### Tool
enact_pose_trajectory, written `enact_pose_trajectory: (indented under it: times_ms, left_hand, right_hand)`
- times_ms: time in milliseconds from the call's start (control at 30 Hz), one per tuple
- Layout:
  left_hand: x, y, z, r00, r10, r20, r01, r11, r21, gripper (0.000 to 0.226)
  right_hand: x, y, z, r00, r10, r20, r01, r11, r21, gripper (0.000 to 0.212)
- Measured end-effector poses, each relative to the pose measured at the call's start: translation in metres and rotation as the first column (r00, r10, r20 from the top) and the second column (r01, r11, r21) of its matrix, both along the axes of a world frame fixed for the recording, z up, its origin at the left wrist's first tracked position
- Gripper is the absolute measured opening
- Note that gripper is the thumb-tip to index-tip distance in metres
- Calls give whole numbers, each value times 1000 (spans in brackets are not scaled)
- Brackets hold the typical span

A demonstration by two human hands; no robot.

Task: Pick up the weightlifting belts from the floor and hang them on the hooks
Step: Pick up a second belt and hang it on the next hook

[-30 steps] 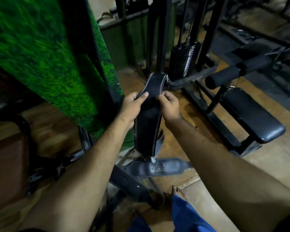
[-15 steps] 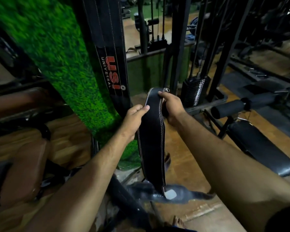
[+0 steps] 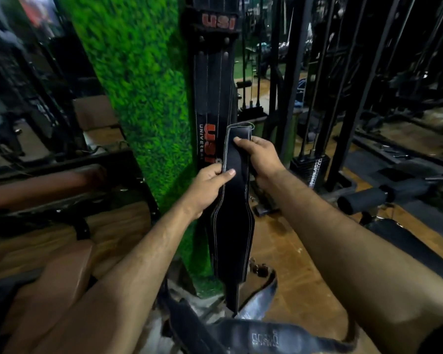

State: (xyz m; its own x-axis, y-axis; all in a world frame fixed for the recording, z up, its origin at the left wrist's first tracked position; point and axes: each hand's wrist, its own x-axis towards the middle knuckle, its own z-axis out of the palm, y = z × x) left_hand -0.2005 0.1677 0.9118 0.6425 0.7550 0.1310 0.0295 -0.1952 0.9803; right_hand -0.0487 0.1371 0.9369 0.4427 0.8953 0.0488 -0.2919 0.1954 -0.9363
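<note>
I hold a black leather weightlifting belt (image 3: 232, 226) with white stitching upright in front of me. My left hand (image 3: 207, 186) pinches its left edge, thumb on the front. My right hand (image 3: 260, 155) grips its upper end from the right. The belt hangs down towards the floor. Behind it, a black belt with red USI lettering (image 3: 212, 80) hangs on the side of the green pillar (image 3: 143, 85); its hook is out of view. Another dark belt with a printed logo (image 3: 264, 333) lies on the floor below.
A cable machine with a weight stack (image 3: 315, 172) stands to the right of the pillar. A black padded bench and roller (image 3: 384, 195) are at the right. Brown padded seats (image 3: 62, 272) sit at the left. The floor is wood.
The view has tilted up and I have raised the belt higher along the pillar. The hanging USI belt now shows its upper part. Both hands keep their hold.
</note>
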Motion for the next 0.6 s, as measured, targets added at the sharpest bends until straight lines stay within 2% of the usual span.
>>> enact_pose_trajectory:
  times_ms: [100, 233, 333, 367, 400, 467, 533, 600]
  left_hand:
    - [-15, 5, 20, 999, -23, 34, 22, 999, 31, 16]
    - [-24, 11, 43, 996, 16, 84, -24, 995, 101, 19]
    - [-30, 20, 60, 988, 107, 109, -118, 988, 103, 16]
    - [-31, 26, 66, 981, 148, 123, -163, 979, 120, 26]
    - [-32, 31, 73, 972, 194, 132, -213, 965, 153, 46]
    - [-33, 43, 85, 962, 225, 152, -255, 942, 219, 76]
    - [-31, 50, 96, 956, 232, 178, -272, 931, 244, 77]
    - [-27, 50, 108, 953, 235, 192, -278, 929, 244, 70]
  right_hand:
    - [-22, 2, 15, 995, -14, 97, 2, 993, 114, 16]
    - [-44, 16, 40, 966, -51, 254, -13, 969, 245, 24]
    - [-52, 33, 65, 926, -52, 375, -55, 962, 269, 47]
    - [-52, 38, 71, 913, -40, 407, -76, 961, 265, 60]
    - [-51, 44, 76, 905, -19, 425, -98, 963, 252, 70]
    - [-49, 52, 85, 909, 16, 417, -127, 963, 238, 78]
    - [-48, 54, 97, 924, 60, 377, -170, 949, 265, 59]
    - [-40, 59, 109, 926, 104, 363, -222, 928, 299, 21]
